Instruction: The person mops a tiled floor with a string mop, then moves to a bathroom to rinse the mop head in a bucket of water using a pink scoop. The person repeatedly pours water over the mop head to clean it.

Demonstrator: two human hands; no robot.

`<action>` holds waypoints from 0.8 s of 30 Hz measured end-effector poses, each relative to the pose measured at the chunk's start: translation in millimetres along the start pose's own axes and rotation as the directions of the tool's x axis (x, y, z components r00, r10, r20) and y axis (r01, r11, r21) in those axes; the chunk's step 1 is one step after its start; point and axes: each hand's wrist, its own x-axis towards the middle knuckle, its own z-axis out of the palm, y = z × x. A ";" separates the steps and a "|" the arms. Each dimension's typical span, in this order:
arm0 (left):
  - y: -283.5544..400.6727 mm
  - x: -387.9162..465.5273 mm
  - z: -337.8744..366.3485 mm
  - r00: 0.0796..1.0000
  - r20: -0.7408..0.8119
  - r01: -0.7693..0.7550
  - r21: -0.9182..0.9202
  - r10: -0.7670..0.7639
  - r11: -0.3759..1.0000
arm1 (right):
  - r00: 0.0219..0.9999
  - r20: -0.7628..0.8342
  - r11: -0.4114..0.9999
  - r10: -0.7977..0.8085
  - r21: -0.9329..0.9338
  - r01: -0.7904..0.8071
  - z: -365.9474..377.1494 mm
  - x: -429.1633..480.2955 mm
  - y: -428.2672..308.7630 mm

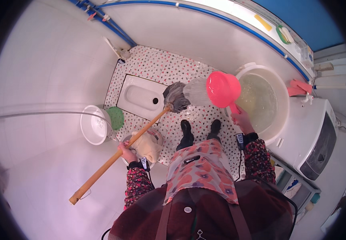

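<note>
My left hand (128, 152) grips the wooden handle (107, 163) of a mop, which slants from lower left up to the middle. The grey mop head (177, 97) rests at the right edge of a white squat toilet (140, 93) set in the floor. In my right hand (242, 120) is the handle of a pink plastic water dipper (222, 88), tilted to the left. A sheet of water (195, 93) pours from the dipper onto the mop strands. Right of the dipper stands a large white tub (282, 111) with cloudy water (258, 102) in it.
A white bucket (95, 124), a green plastic basket (115, 118) and a basin with a cream cloth (147, 145) stand at left. A toilet brush (113, 48) leans in the corner. A washing machine (307, 132) and grey shelf (304, 186) stand at right. The speckled tile floor (152, 60) is wet.
</note>
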 end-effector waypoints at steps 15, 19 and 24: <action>-9.2 10.2 41.4 0.934 0.349 -0.221 0.395 0.077 0.892 | 0.635 -0.012 0.208 -0.773 -0.950 0.235 49.3 -18.1 -0.4; 6.2 -0.5 73.5 0.902 0.431 -0.236 0.417 0.038 0.878 | 0.570 -0.214 0.387 -0.793 -0.899 0.202 4.9 -55.9 29.1; -4.1 -21.1 135.2 0.741 0.670 -0.263 0.365 -0.055 0.893 | 0.622 -0.540 0.780 -0.567 -0.595 0.194 -64.1 -75.9 63.7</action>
